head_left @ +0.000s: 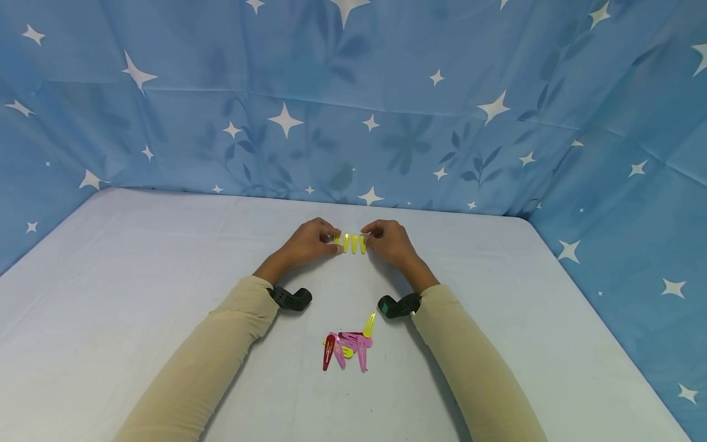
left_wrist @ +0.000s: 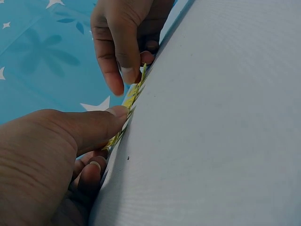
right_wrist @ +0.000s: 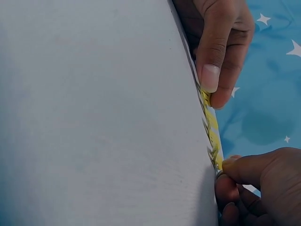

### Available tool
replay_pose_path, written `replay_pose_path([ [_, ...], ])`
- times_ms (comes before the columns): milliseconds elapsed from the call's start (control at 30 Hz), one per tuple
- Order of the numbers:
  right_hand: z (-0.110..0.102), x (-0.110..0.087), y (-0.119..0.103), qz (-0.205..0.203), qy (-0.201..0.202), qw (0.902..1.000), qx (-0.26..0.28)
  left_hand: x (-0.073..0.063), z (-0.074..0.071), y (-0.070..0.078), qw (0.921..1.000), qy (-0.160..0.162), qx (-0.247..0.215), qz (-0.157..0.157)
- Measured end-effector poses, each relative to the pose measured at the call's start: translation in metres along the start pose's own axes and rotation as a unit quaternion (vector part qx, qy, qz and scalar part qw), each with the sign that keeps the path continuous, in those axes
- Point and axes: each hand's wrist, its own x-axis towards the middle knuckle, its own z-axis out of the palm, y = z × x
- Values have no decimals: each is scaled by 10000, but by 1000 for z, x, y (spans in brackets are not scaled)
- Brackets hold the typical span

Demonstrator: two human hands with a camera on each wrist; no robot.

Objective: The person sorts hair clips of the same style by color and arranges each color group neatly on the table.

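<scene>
Several yellow snap hair clips (head_left: 355, 244) lie side by side in a short row near the far edge of the table. At the row's left end my left hand (head_left: 313, 241) pinches a yellow clip between thumb and fingers. My right hand (head_left: 392, 243) holds the clip at the right end the same way, its thumb (right_wrist: 247, 168) against the clip in the right wrist view. Between the hands, the middle clips stay uncovered. The left wrist view shows the row nearly edge-on, so single clips are hard to tell apart there.
Nearer to me lies a loose pile of pink hair clips (head_left: 361, 354), with a red clip (head_left: 328, 352) at its left and a yellow clip (head_left: 369, 325) at its upper right. A blue star-patterned curtain (head_left: 331, 153) hangs behind the white-covered table (head_left: 138, 294).
</scene>
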Motion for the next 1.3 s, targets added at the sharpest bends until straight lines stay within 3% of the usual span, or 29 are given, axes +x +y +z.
replay_pose_path([
  [533, -8, -13, 2, -276, -151, 9994, 148, 1, 0, -1, 10000, 39, 58, 4],
  [833, -12, -26, -3, -1063, -110, 9922, 646, 1, -1, -1, 9999, 43, 135, 92],
  [1300, -17, -60, -17, -1490, -1033, 9803, 786, 1, -1, 0, 9999, 19, 117, 80],
])
